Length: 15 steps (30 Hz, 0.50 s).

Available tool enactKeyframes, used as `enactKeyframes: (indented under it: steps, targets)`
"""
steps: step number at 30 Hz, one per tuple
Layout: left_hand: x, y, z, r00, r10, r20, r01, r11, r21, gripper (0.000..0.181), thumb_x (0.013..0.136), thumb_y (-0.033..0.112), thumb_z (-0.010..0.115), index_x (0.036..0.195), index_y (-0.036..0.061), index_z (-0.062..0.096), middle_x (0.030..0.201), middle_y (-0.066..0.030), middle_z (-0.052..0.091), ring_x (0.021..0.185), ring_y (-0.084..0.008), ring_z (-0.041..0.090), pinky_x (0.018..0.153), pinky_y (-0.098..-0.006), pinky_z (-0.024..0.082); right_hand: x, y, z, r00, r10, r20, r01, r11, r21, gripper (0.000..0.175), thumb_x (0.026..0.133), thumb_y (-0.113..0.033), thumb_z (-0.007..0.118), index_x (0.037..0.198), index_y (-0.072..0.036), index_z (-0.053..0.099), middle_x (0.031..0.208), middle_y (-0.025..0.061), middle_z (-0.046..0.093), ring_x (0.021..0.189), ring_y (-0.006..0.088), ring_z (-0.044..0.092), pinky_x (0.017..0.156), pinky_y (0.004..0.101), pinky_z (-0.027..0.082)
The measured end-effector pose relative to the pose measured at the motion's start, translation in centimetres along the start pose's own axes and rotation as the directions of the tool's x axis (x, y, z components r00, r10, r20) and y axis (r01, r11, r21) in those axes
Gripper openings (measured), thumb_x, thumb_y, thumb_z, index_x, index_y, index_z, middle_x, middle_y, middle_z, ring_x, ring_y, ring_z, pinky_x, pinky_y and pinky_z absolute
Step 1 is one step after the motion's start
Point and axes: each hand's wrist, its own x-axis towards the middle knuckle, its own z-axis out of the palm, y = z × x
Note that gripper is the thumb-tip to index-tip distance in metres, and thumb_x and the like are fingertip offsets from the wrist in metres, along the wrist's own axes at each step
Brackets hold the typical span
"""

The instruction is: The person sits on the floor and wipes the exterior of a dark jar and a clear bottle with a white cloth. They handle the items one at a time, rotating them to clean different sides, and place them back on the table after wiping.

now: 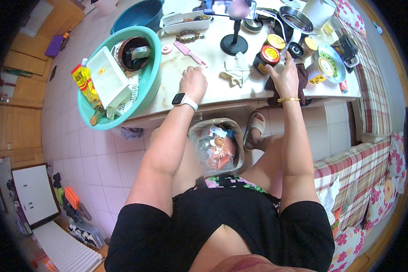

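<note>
My left hand [193,83], with a watch on its wrist, is curled on the marble-patterned tabletop [166,90]. Its fingertips are hidden, so whether it holds anything cannot be told. A pink knife [190,53] lies just beyond it. My right hand [286,80] has thumb and fingers apart beside a dark jar with a red lid [269,55]; contact is unclear. Close to those fingers are a yellow-lidded jar [276,41] and a round black lid [295,50]. Under the right wrist lies a dark brown cloth [303,76]. A crumpled pale cloth [237,69] rests between my hands.
A green basin [156,68] holding a white container [108,78] overhangs the table's left side. A phone [221,9] stands on a black stand [234,45]. Right are a plate of green produce [341,66] and a tub [321,69]. A lined bin [239,136] sits between my legs.
</note>
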Motion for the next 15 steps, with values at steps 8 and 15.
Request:
enactKeyframes:
  steps: [8, 15]
  targets:
    - [-2.3, 2.9, 0.6, 0.954, 0.298, 0.022, -0.295, 0.95, -0.102, 0.022, 0.078, -0.001, 0.063, 0.099, -0.0036, 0.068, 0.106, -0.02, 0.064, 0.099, -0.0377, 0.063, 0.089, -0.0438, 0.054, -0.2, -2.5, -1.4, 0.949, -0.223, -0.222, 0.261, 0.952, 0.159, 0.039, 0.084, -0.016, 0.074, 0.119, -0.002, 0.063, 0.111, 0.0183, 0.066, 0.105, 0.034, 0.063, 0.093, 0.0412, 0.05]
    - [-3.0, 1.5, -0.2, 0.93, 0.341, 0.139, -0.305, 0.924, -0.231, 0.02, 0.077, 0.002, 0.067, 0.096, 0.0015, 0.071, 0.102, -0.0178, 0.066, 0.094, -0.0357, 0.064, 0.085, -0.044, 0.053, -2.0, -4.8, -0.8, 0.932, -0.341, -0.121, 0.361, 0.851, 0.381, 0.026, 0.086, -0.01, 0.071, 0.111, -0.006, 0.067, 0.096, 0.0126, 0.069, 0.086, 0.0273, 0.068, 0.078, 0.0377, 0.055]
